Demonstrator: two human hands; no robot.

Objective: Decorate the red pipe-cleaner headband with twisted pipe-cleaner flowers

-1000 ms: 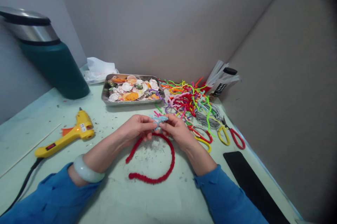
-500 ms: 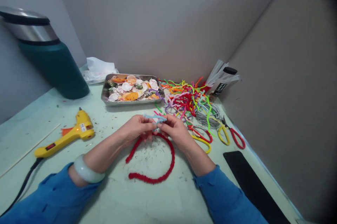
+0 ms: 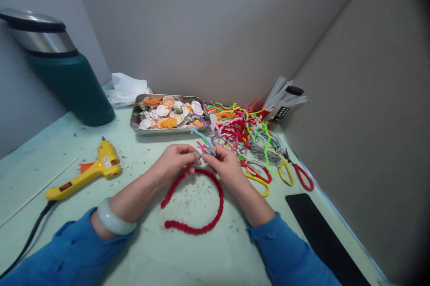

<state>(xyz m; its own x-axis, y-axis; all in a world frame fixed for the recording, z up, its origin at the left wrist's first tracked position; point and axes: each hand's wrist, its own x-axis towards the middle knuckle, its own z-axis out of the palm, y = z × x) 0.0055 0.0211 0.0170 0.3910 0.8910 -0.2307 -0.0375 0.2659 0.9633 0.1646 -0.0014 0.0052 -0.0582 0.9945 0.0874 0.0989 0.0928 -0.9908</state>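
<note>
A shallow rectangular metal tray (image 3: 137,121) sat at about 11 o'clock from the hands, filled with a heap of painted and plain seashells (image 3: 168,115) in white, orange and green. At 10 o'clock stood a tall dark green bin with a steel lid (image 3: 63,75), with crumpled white plastic (image 3: 126,89) between it and the tray; what the bin held could not be seen.

The left hand (image 3: 174,163) and the right hand (image 3: 225,165) met at the middle of the pale green counter (image 3: 201,250), fingertips nearly touching. Both were pinched narrow on a short, fuzzy, light blue pipe cleaner (image 3: 203,140). Its lower end was caught between the fingertips, and its free length ran up and away toward 11 o'clock, ending near the front edge of the tray. Its long axis was tilted, slightly wavy.

Just below the hands, at 6 o'clock, lay a red chenille-wrapped headband (image 3: 220,201), an open arc with its gap toward 7 o'clock. A loose pile of multicoloured pipe cleaners (image 3: 238,125) lay at 1 o'clock, with a grey wire coil (image 3: 273,147) beside it. Yellow-and-red handled scissors (image 3: 295,174) lay at 3 o'clock, and a yellow hot glue gun (image 3: 87,172) at 9 o'clock.
</note>
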